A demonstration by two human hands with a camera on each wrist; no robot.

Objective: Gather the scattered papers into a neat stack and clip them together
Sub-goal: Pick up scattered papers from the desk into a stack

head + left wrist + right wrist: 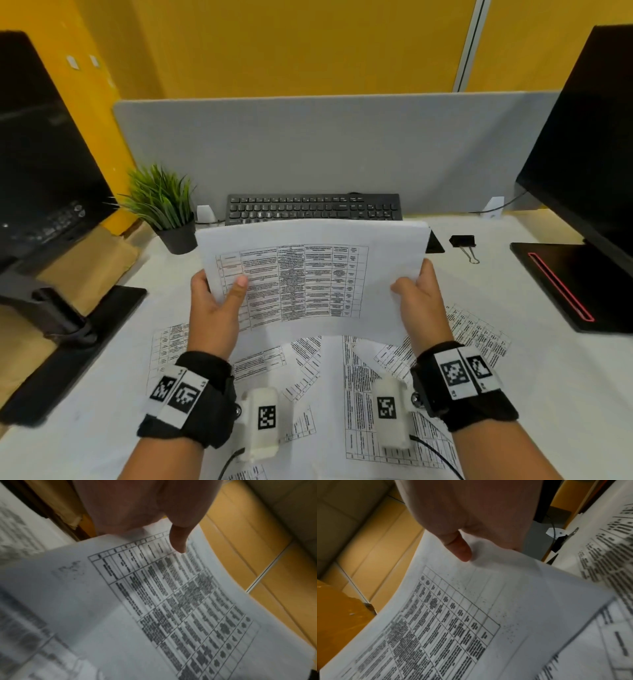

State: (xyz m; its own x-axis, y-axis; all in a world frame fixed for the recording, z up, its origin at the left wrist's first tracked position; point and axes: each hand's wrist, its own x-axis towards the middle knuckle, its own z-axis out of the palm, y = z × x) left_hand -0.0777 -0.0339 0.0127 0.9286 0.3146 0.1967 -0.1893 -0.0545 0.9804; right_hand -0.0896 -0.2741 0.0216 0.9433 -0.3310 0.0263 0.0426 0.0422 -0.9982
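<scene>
I hold a small stack of printed sheets (310, 277) up off the desk, tilted toward me, table print facing me. My left hand (219, 301) pinches its left edge, thumb on the front; the left wrist view has that thumb (178, 539) on the sheets (154, 601). My right hand (416, 298) grips the right edge, its thumb (458, 547) on the sheets (471, 615) in the right wrist view. Several more printed papers (359, 383) lie scattered flat on the desk below my wrists. A black binder clip (463, 241) lies on the desk at the right, beyond the held stack.
A black keyboard (313, 207) sits behind the held sheets against a grey divider (325, 144). A small potted plant (164, 209) stands at the left. Monitor stands flank the desk, one at the left (68, 349) and one at the right (568, 284).
</scene>
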